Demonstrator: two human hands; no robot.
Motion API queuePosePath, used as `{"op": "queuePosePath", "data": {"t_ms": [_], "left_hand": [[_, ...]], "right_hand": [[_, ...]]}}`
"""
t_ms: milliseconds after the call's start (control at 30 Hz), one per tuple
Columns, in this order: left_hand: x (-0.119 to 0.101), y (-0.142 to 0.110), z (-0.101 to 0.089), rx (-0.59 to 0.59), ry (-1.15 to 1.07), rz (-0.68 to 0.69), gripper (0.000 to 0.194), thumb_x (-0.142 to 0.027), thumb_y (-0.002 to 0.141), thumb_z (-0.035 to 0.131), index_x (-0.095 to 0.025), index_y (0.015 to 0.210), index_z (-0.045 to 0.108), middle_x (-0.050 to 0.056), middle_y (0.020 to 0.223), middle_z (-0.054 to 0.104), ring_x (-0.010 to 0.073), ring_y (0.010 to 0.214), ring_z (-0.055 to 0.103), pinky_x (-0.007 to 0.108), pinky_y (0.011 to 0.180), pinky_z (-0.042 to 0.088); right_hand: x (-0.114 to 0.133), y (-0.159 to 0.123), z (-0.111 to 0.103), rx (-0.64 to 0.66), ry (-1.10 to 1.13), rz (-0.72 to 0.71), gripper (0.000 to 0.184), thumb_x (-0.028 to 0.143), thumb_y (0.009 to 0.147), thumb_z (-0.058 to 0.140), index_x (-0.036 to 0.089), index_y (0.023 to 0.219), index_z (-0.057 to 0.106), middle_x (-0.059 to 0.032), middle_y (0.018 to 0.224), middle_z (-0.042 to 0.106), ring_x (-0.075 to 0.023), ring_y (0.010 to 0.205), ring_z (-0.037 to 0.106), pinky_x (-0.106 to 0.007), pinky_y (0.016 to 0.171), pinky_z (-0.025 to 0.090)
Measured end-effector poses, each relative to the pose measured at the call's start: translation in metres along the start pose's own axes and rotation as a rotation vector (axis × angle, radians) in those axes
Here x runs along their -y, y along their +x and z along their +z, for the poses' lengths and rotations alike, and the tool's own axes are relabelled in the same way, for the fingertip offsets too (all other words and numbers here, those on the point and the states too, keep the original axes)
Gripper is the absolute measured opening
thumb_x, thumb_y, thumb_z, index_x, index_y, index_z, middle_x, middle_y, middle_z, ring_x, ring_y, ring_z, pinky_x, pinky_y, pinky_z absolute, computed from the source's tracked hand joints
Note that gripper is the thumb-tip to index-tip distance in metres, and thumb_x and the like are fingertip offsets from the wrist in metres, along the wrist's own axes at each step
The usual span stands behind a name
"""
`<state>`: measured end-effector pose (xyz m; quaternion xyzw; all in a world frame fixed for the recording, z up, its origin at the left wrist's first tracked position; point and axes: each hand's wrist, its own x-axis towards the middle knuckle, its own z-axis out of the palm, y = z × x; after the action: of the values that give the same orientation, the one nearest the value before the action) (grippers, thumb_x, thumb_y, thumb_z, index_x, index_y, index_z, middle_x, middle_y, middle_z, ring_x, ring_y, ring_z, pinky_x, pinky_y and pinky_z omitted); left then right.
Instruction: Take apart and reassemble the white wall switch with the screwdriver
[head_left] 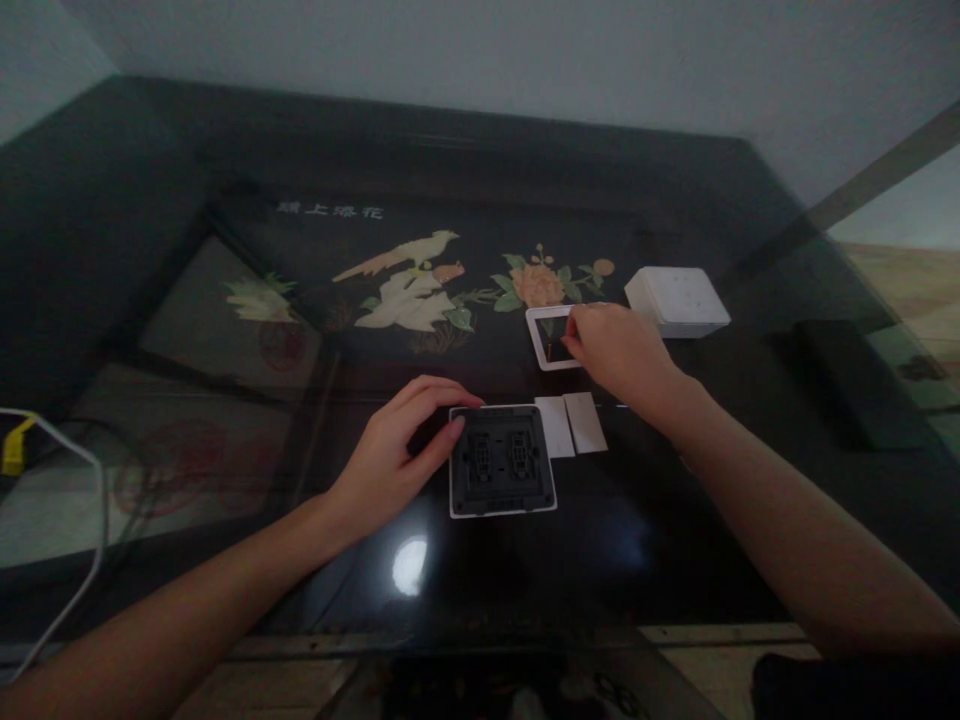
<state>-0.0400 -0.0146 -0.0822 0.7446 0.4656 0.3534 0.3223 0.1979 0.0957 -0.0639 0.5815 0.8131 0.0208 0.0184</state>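
A square wall switch base (pixel 501 470) with a dark inner face and a white rim lies on the black glossy table in front of me. My left hand (pixel 397 450) grips its upper left corner, thumb on the near face and fingers along the far edge. Beyond it, a white switch frame (pixel 534 338) with an open middle lies on the table. My right hand (pixel 619 350) is closed over the frame's right side, fingertips curled inward and hiding that part. Two small white rocker plates (pixel 553 427) lie side by side just right of the base.
A white box-like block (pixel 681 298) stands beyond my right wrist. The glass-topped table (pixel 480 590) has an inlaid bird-and-flower picture. At the left edge run a white cable (pixel 103 500) and a yellow tag (pixel 15 447). A dark oblong shape (pixel 847 385) is at the right.
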Motion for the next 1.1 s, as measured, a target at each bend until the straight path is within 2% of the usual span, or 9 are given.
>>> {"op": "queuePosePath", "data": {"t_ms": [133,200,300,400,467,567,667,833,1100], "left_hand": [[0.001,0.0,0.0,-0.002,0.002,0.001,0.018,-0.018,0.097,0.048,-0.018,0.106,0.063,0.006,0.106,0.065,0.0174,0.103,0.06,0.033,0.093,0.05],[0.001,-0.001,0.0,0.001,0.005,0.005,0.018,-0.018,0.097,0.047,-0.018,0.107,0.062,0.006,0.107,0.064,0.0174,0.104,0.06,0.032,0.094,0.05],[0.0,-0.003,0.0,0.025,0.027,0.017,0.019,-0.017,0.097,0.047,-0.019,0.111,0.06,0.006,0.11,0.062,0.0177,0.107,0.058,0.033,0.096,0.049],[0.0,-0.006,0.002,0.073,0.072,0.048,0.023,-0.017,0.097,0.047,-0.021,0.117,0.057,0.007,0.117,0.059,0.0194,0.111,0.056,0.037,0.099,0.048],[0.0,-0.009,0.003,0.13,0.118,0.08,0.029,-0.021,0.096,0.051,-0.022,0.124,0.053,0.009,0.124,0.055,0.0224,0.117,0.053,0.041,0.101,0.047],[0.0,-0.012,0.004,0.226,0.162,0.106,0.055,-0.035,0.089,0.063,-0.023,0.139,0.041,0.013,0.137,0.046,0.0296,0.126,0.047,0.048,0.106,0.044],[-0.003,-0.014,0.005,0.266,0.152,0.079,0.078,-0.043,0.082,0.071,-0.026,0.147,0.031,0.014,0.144,0.04,0.0338,0.133,0.041,0.053,0.111,0.04],[-0.009,-0.019,0.01,0.263,0.14,0.028,0.087,-0.041,0.079,0.074,-0.027,0.149,0.025,0.013,0.149,0.035,0.0332,0.138,0.037,0.051,0.115,0.037],[-0.009,-0.02,0.015,0.229,0.176,-0.014,0.087,-0.035,0.08,0.072,-0.029,0.15,0.021,0.013,0.149,0.035,0.0348,0.139,0.035,0.057,0.116,0.035]], "right_hand": [[-0.004,0.001,-0.01,-0.047,0.073,0.013,0.015,0.017,0.088,0.055,0.013,0.089,0.07,-0.0137,0.085,0.074,-0.0273,0.079,0.069,-0.038,0.066,0.049],[-0.007,-0.005,-0.019,-0.112,0.216,0.009,0.011,0.021,0.087,0.06,0.016,0.089,0.069,-0.0083,0.082,0.074,-0.0223,0.074,0.069,-0.035,0.066,0.051],[-0.008,-0.027,-0.033,-0.214,0.764,0.009,0.007,0.026,0.082,0.069,0.02,0.082,0.068,-0.0032,0.078,0.075,-0.0184,0.069,0.07,-0.032,0.063,0.055],[-0.005,-0.055,-0.036,-0.088,1.17,0.047,0.012,0.031,0.078,0.075,0.021,0.08,0.067,-0.0005,0.073,0.076,-0.0166,0.068,0.072,-0.027,0.062,0.058],[-0.001,-0.071,-0.034,0.031,1.306,0.075,0.014,0.029,0.075,0.079,0.022,0.083,0.07,-0.0001,0.072,0.077,-0.015,0.064,0.073,-0.024,0.059,0.059],[0.005,-0.085,-0.028,0.104,1.425,0.127,0.021,0.025,0.074,0.08,0.023,0.095,0.076,-0.0006,0.073,0.078,-0.0131,0.058,0.072,-0.021,0.052,0.059],[0.013,-0.091,-0.024,0.082,1.51,0.164,0.014,0.02,0.073,0.08,0.024,0.087,0.079,-0.0009,0.075,0.079,-0.0141,0.06,0.074,-0.021,0.055,0.061],[0.026,-0.095,-0.019,0.052,1.523,0.157,0.013,0.012,0.074,0.077,0.024,0.08,0.078,0.0014,0.076,0.079,-0.0148,0.067,0.076,-0.023,0.064,0.064],[0.028,-0.103,-0.009,-0.17,1.149,-0.059,0.017,0.011,0.081,0.072,0.027,0.085,0.075,-0.0001,0.087,0.078,-0.0188,0.083,0.074,-0.034,0.078,0.062]]}}
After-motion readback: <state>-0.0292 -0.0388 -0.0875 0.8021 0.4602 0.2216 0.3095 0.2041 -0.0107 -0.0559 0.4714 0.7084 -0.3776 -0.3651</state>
